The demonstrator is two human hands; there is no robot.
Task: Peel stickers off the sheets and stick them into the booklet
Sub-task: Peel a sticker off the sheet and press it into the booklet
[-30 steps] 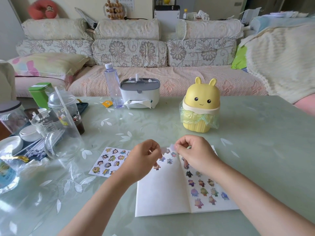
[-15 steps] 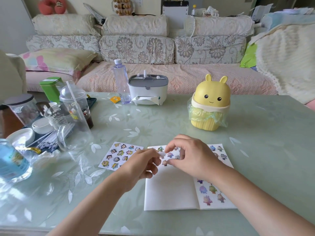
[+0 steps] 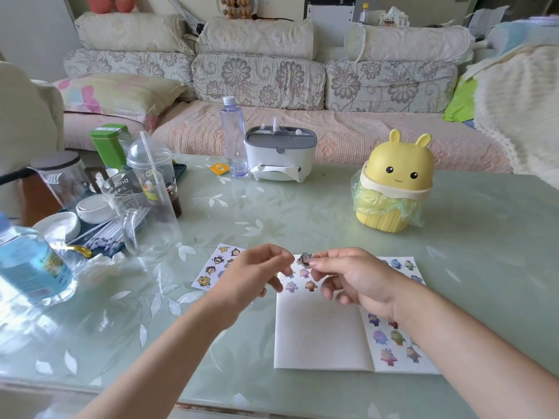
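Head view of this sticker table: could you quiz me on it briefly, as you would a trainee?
1. True or false: the right hand pinches a sticker above the open booklet.
2. What stands on the table beyond the booklet? A red kettle; B yellow bunny bin; C laptop.
3. Fill in: the loose sticker sheet lies on the booklet's ___ side.
Key: 1 true; 2 B; 3 left.

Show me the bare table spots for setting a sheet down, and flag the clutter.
Bare: the stretch right of the yellow bin and booklet; the middle strip between tissue box and sticker sheet; the near-left corner by the blue bottle. Crowded: the left edge, with cups and jar.
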